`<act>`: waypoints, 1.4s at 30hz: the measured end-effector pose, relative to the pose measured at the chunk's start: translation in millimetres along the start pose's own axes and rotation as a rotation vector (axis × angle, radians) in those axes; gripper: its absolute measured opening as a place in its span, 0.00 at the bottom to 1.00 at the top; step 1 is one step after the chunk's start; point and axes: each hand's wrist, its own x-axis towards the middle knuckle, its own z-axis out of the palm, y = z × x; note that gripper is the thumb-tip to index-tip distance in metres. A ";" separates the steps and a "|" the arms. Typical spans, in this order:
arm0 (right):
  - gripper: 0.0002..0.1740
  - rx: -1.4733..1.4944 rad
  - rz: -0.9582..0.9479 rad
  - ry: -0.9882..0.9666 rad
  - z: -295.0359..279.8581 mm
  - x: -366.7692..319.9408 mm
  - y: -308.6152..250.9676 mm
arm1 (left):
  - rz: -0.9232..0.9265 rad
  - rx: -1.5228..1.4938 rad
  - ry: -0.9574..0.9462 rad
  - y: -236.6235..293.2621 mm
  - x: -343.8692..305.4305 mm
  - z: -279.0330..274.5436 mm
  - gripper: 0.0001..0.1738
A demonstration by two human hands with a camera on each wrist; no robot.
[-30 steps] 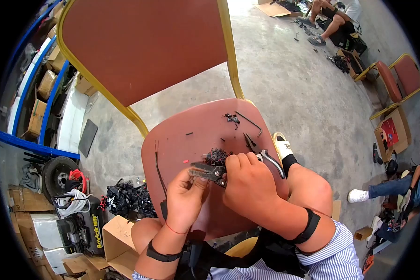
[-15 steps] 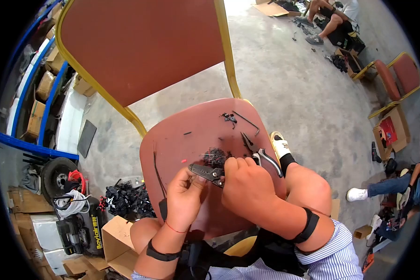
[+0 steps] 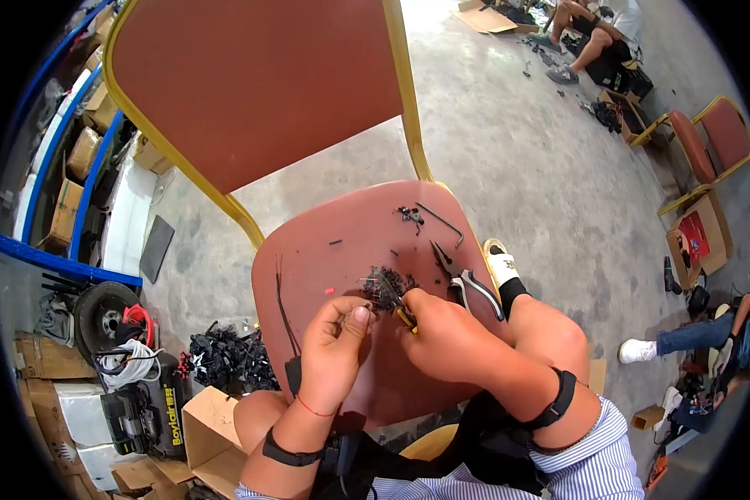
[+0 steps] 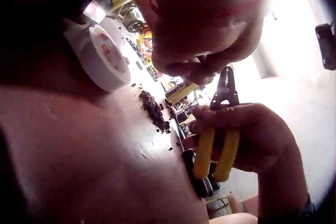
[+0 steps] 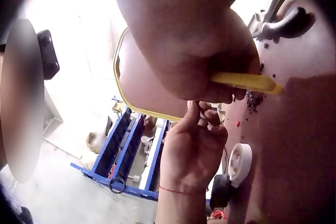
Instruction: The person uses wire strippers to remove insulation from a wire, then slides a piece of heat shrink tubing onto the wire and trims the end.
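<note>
My right hand (image 3: 442, 333) grips a wire stripper with yellow handles (image 4: 227, 155) and a dark toothed head (image 4: 226, 90). In the left wrist view its handles stand spread apart. My left hand (image 3: 332, 342) is just left of the tool, thumb and forefinger pinched together at the tips. I cannot tell what small piece they pinch, since the fingers cover most of it. Beyond both hands, a pile of small black scraps (image 3: 385, 282) lies on the red chair seat (image 3: 317, 229).
Pliers (image 3: 468, 282) and a hex key (image 3: 442, 223) lie on the seat's right side. A black cable (image 3: 282, 304) runs along its left side, and a white tape roll (image 4: 107, 58) sits near the left hand. The chair's backrest (image 3: 258, 83) rises behind.
The wire stripper's head, earlier lying across the left fingertips, has swung away toward the scrap pile. My right hand has turned, showing the yellow handles, while the left stays nearly in place.
</note>
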 end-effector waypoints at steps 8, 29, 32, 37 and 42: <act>0.19 -0.030 -0.106 0.035 7.3 -4.6 -3.6 | 0.006 -0.011 0.011 7.3 -4.7 3.3 0.08; 0.19 -0.465 -0.352 0.482 31.5 -0.8 -3.0 | 0.031 -0.007 -0.023 3.0 -5.2 -5.1 0.06; 0.13 -0.490 -0.368 0.522 32.9 0.3 -1.5 | 0.028 -0.012 -0.019 4.2 -5.2 -3.9 0.06; 0.11 -0.509 -0.343 0.501 34.7 -1.0 -0.7 | -0.019 0.004 -0.016 7.0 -8.2 -3.8 0.06; 0.09 -0.539 -0.321 0.491 34.8 0.2 -0.4 | -0.015 0.053 -0.025 6.0 -6.5 -5.7 0.06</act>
